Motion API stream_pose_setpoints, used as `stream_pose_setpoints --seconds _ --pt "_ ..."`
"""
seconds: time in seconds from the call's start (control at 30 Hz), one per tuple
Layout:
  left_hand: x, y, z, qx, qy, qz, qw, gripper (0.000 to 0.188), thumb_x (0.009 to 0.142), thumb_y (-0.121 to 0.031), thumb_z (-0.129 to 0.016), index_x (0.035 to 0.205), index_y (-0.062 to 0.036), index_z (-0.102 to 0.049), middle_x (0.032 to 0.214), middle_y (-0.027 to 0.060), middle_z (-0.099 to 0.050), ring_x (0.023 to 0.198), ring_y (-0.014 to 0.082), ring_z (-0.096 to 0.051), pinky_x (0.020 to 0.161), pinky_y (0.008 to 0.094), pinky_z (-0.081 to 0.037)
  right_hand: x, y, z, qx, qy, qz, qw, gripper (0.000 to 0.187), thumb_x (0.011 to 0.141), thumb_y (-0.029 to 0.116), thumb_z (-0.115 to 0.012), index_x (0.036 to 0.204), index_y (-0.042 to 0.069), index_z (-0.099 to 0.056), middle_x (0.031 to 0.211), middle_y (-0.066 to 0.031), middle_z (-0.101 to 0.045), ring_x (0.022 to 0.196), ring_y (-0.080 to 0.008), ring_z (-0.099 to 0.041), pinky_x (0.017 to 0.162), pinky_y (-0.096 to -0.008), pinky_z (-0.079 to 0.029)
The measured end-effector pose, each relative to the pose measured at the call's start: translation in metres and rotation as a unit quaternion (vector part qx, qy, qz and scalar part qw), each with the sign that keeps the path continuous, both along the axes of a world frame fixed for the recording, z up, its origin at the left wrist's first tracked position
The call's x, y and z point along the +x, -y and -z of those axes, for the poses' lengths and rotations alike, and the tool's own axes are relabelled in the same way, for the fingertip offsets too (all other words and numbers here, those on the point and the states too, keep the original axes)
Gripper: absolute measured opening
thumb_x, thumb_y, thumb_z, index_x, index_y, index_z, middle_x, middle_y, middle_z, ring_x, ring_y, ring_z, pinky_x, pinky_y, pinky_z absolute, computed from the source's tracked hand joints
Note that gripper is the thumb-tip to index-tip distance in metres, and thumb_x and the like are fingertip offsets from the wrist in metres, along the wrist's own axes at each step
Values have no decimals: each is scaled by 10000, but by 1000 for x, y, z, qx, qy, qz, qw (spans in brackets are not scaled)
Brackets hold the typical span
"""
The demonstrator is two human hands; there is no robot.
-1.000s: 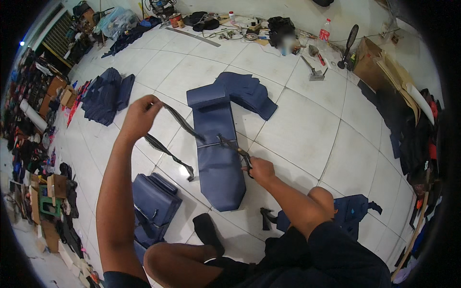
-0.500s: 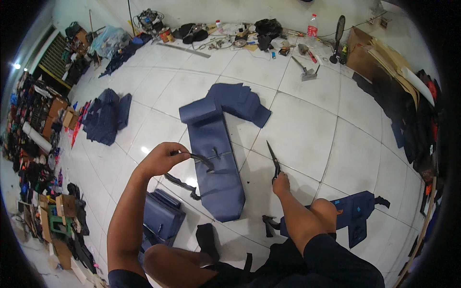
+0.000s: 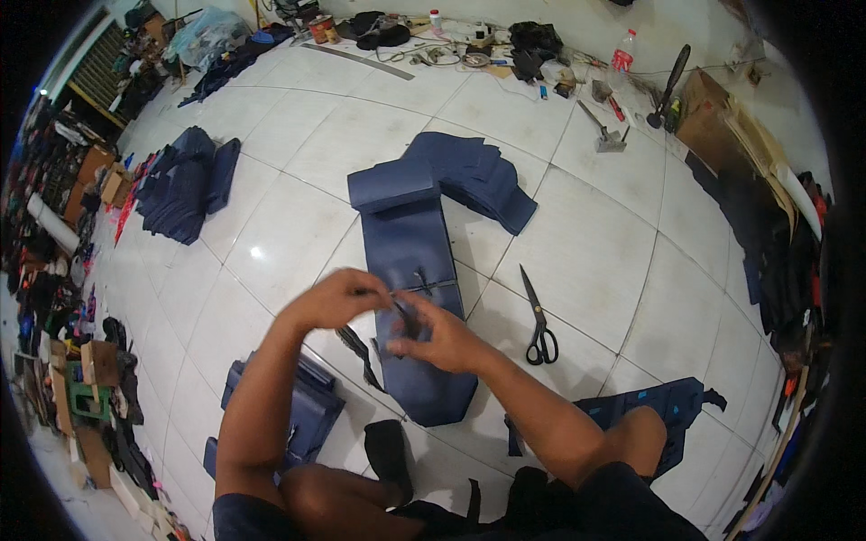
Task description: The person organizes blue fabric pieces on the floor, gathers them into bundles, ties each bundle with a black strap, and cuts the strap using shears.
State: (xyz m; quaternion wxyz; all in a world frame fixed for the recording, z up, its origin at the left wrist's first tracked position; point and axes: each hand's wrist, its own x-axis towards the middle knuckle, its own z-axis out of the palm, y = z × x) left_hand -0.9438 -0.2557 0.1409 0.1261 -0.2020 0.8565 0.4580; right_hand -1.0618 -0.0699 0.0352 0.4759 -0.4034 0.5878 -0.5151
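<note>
Beside blue panel [image 3: 406,234], scissors [image 3: 541,335] on tiles [image 3: 586,261]; fanned pieces [image 3: 478,178] beyond; left hand [image 3: 341,298] pinching dark strap [image 3: 361,356], right hand [image 3: 444,337] spread.

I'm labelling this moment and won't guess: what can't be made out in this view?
Head view: whether the left hand and right hand grip the dark, flexible strip; motion blur and overlapping hands hide it.
Head view: part of the flat, navy-blue panel, behind the right forearm and knee.
Head view: part of the folded, navy-blue stack, behind the left forearm.
Head view: small items along the far wall, too small to identify.
</note>
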Motion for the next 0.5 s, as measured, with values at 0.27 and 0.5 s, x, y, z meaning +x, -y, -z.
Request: stream_pose_setpoints --seconds 0.27,0.5 --pt "35 131 112 -94 147 -104 979 288 789 -292 -639 868 -31 -731 830 126 -701 857 244 -650 881 347 -473 -34 -28 59 143 -44 74 986 344 971 360 -606 995 24 -675 752 -53 -619 683 -139 -565 660 -321 -490" --pt "-3 186 151 73 -59 -337 937 790 803 -571 -620 1409 -86 -471 1186 154 -596 1060 263 -550 901 376 -448 -55 -2 85 67 -491 119 861 427 871 453 -682 979 40 -690 939 -143 -623 890 -326 -623 800 -419 -488"
